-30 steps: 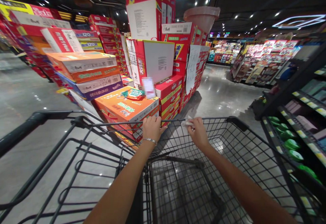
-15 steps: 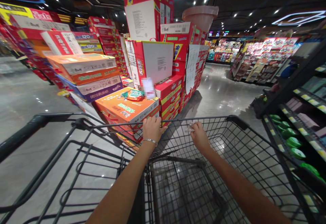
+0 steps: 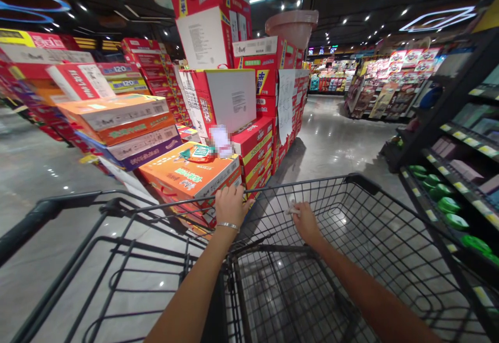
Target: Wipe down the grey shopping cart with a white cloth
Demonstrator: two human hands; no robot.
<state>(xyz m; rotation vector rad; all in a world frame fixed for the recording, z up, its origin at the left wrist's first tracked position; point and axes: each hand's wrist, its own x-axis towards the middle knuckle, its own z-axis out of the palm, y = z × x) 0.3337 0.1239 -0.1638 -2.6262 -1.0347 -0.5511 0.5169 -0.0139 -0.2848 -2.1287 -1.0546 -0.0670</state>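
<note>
A black wire shopping cart [image 3: 363, 183] spreads below me. My left hand [image 3: 229, 210], with a bracelet at the wrist, is closed over the cart's top rim. Over the inside of the basket, a little below that rim, my right hand [image 3: 306, 222] pinches a small crumpled white tissue [image 3: 291, 208]. Just beyond my left hand, an orange carton [image 3: 187, 174] carries a green and orange packet [image 3: 198, 153] and a blurred whitish item [image 3: 221, 141].
Red cartons [image 3: 253, 148] are stacked high ahead, with a pink tub [image 3: 292, 23] on top. More orange and purple cartons [image 3: 120, 119] stand at the left. A shelf [image 3: 448, 176] with green packages runs along the right. Shiny floor [image 3: 327, 130] stretches between.
The view has turned slightly, and the cartons and shelves appear shifted left. My right hand with the tissue sits slightly lower inside the basket. My left hand keeps its grip on the rim.
</note>
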